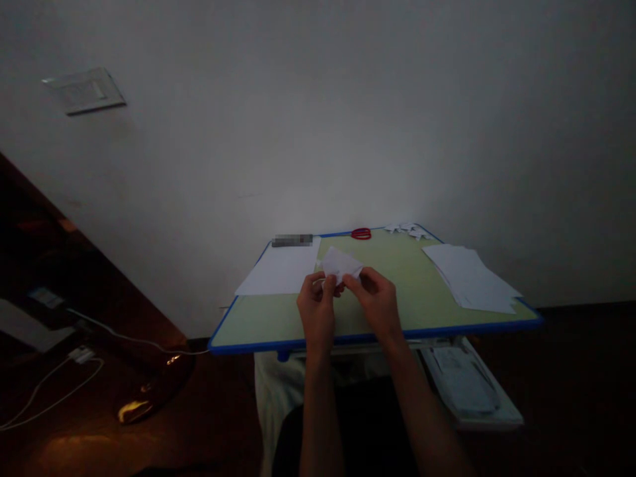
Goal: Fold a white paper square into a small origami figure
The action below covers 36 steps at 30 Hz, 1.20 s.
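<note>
White paper piece (342, 260): creased, pointed at the top, held over the middle of the table, between both hands.
Left hand (318, 301): gripping the paper's left side, thumb in front, fingers curled behind.
Right hand (375, 295): gripping the lower right corner between thumb and forefinger, other fingers tucked.
Step in hand: looks like folding or pressing a crease; my read. Exact fold can't be told, thumbs cover it.
Next move: calls for lined-up edges and firm, even thumb pressure; thin sheet could slip or crease off line.
Table (275, 324): pale green top, blue rim.
Flat white sheet (281, 273): on table, left of the hands.
Dark bar (292, 240): across that sheet's far edge, pixelated; any marking lost.
Red-handled scissors (361, 233): far edge, beyond the hands.
Small paper pieces (408, 230): loose cluster, far right corner.
Paper stack (470, 278): right side, sheets fanned unevenly.
Tray (489, 422): under the table's right side, contents too dark to identify.
Wall plate (89, 91): upper left on the wall.
Brands, labels, writing: none readable anywhere.
</note>
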{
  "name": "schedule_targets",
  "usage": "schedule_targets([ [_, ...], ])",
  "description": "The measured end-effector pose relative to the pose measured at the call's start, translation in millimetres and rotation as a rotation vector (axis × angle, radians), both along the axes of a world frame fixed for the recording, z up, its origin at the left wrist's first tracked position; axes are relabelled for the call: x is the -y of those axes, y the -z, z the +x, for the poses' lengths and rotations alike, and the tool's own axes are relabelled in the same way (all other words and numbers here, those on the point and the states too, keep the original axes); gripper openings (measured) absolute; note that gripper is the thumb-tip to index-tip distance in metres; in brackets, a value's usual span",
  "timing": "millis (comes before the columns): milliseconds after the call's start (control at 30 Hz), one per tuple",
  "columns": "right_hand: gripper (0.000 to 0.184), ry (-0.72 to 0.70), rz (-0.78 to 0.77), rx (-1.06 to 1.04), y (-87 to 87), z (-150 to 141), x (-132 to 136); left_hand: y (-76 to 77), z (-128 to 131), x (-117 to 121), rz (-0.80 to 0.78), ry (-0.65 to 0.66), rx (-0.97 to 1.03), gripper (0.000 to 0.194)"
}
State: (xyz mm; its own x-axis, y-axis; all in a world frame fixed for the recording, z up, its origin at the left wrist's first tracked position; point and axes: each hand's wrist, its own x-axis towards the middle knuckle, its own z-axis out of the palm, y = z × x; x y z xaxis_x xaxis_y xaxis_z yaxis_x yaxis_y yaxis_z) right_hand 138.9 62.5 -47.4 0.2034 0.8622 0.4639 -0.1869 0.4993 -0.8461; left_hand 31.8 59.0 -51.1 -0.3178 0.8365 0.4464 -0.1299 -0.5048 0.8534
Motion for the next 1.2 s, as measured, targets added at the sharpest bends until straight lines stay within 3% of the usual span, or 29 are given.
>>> schedule_targets([
  [433, 0.023, 0.072, -0.047, -0.130, 1.8, 2.4, -5.9, 1.7, -0.5, -1.3, 0.015, 0.061, 0.044, 0.028],
  [1200, 0.017, 0.082, -0.002, -0.103, 3.4, 1.0, -6.3, 2.4, -2.2, -3.1, -0.008, 0.049, 0.109, 0.035],
])
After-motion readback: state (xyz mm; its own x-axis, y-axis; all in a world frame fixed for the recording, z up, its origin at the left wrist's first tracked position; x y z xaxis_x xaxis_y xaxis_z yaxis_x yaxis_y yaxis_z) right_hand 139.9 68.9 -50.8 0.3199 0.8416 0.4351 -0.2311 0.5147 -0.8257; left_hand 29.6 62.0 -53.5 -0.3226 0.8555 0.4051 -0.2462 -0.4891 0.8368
